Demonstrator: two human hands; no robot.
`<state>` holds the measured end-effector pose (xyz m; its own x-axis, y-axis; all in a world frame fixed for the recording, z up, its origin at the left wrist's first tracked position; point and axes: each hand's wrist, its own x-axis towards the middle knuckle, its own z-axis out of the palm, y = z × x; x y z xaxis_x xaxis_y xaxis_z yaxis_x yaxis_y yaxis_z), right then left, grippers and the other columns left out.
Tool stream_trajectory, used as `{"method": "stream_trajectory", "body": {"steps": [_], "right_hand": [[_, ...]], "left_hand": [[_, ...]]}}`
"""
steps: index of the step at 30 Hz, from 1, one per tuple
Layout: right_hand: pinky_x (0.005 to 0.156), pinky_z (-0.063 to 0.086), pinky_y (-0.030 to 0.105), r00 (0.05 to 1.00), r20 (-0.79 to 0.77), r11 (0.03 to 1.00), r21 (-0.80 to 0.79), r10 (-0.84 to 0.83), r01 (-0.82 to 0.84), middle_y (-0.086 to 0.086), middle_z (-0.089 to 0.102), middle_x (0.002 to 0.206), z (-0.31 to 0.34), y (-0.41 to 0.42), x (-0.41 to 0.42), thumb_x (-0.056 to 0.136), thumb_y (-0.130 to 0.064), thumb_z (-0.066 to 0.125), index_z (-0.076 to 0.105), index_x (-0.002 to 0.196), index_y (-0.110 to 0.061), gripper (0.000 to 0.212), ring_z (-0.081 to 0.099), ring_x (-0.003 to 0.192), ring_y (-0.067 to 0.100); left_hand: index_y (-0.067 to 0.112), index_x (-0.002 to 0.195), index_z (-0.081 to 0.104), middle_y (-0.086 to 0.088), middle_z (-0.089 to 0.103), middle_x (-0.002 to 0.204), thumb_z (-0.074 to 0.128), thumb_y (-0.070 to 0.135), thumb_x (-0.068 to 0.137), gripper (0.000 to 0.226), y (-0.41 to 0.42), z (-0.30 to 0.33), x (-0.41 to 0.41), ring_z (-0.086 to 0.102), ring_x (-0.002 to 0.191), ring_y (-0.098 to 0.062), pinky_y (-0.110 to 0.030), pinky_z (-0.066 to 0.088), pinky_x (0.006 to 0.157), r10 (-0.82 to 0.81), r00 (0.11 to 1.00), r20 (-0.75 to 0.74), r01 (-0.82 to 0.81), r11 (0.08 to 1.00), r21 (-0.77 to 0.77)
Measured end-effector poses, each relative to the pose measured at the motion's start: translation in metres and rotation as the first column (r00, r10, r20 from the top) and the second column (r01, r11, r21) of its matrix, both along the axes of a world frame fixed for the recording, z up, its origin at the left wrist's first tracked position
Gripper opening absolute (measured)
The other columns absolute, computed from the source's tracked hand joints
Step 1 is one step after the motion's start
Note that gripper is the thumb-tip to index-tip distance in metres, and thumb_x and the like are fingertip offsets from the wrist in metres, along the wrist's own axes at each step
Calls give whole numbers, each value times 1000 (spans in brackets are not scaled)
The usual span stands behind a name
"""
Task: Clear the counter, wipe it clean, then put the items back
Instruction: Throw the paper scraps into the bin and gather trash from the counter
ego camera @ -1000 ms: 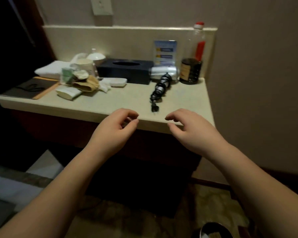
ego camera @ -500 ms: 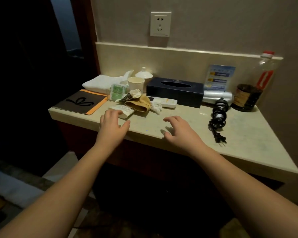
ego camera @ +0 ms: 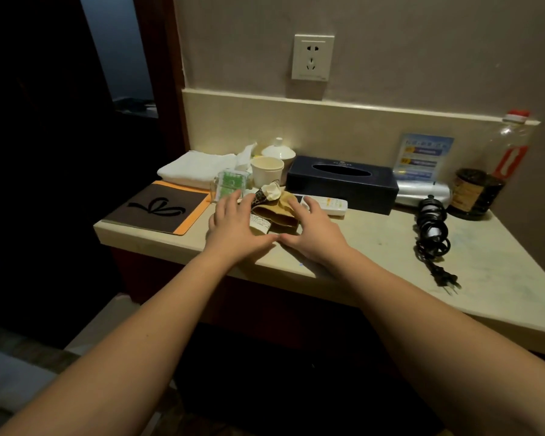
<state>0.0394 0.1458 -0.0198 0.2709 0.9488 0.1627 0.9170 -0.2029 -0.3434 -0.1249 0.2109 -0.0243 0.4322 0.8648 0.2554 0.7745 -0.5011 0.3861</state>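
Two hands, left hand (ego camera: 233, 226) and right hand (ego camera: 312, 232), lie with fingers spread and nothing gripped, flanking the crumpled wrappers (ego camera: 272, 207) mid-bench (ego camera: 375, 247), so clearing looks barely begun; the next move calls for closing both inward and lifting.

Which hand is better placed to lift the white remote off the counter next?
The right hand, probably. Its fingertips already lie beside the white remote, while the left hand sits across the brown paper trash, farther away.
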Motion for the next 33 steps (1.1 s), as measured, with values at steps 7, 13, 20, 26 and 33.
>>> {"method": "stream_trajectory", "body": {"steps": [7,13,20,26,33], "right_hand": [[83,54,33,1000,8,996,90,17,-18,0,48,132,0,5,-2,90,-45,58,46,134,-31,48,56,105,16],[72,56,33,967,235,994,21,98,-106,3,55,118,7,-3,6,93,-32,53,51,125,-24,33,58,91,19],[81,54,32,967,242,989,105,80,-108,4,54,121,16,-23,28,93,-29,57,54,120,-22,28,56,99,18],[89,46,28,996,86,974,228,-38,17,2,53,126,21,-42,52,92,-18,59,53,130,-20,39,53,110,17],[75,42,18,985,-153,918,373,-80,132,-1,56,114,17,-47,70,96,-21,53,53,126,-20,31,53,92,7]], "left_hand": [[28,153,4,2,11,161,64,64,76,104,11,-7,3,11,146,-25,-53,24,112,-51,999,-19,50,998,-26],[27,153,10,1,22,157,60,63,79,96,7,-8,4,20,141,-24,-49,30,108,-31,999,-42,33,998,45],[26,149,22,0,28,151,57,62,82,84,6,-7,1,22,137,-24,-46,34,105,-62,996,-71,68,994,86],[24,146,29,-6,25,148,59,62,80,82,1,-3,0,16,137,-27,-47,30,109,-67,991,-112,77,994,83],[31,153,4,3,-18,160,64,72,70,110,6,5,2,-15,147,-23,-50,12,117,-143,975,-172,165,979,122]]}}
